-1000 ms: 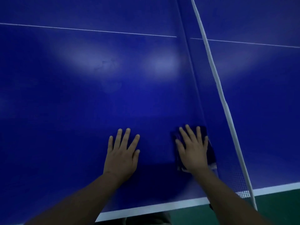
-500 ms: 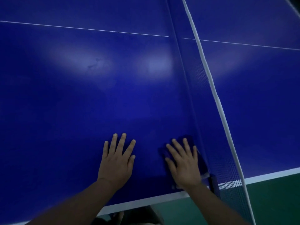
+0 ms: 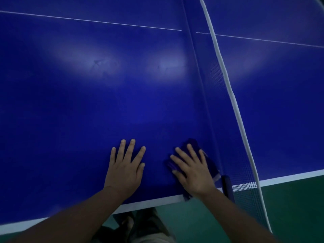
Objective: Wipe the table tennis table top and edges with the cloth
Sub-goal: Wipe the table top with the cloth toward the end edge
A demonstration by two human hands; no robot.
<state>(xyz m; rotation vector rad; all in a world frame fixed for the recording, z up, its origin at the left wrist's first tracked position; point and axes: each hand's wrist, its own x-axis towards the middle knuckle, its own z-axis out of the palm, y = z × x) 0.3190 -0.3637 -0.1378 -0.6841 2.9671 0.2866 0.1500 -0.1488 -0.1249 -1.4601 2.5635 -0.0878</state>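
The blue table tennis table (image 3: 87, 111) fills the view, with a white stripe along its near edge. My right hand (image 3: 193, 171) lies flat with spread fingers on a dark blue-purple cloth (image 3: 211, 163), pressing it to the top close to the near edge, just left of the net. The cloth's lower corner reaches the white stripe. My left hand (image 3: 126, 165) rests flat on the bare table to the left of the cloth, fingers straight and spread.
The net (image 3: 222, 95) with its white top band runs from the far side to the near edge on the right; its dark post (image 3: 227, 187) clamps there beside my right wrist. Green floor (image 3: 289, 207) lies below the edge. A white centre line crosses far away.
My right hand has dragged the cloth back toward me and the near edge. My left hand has also slid nearer to that edge.
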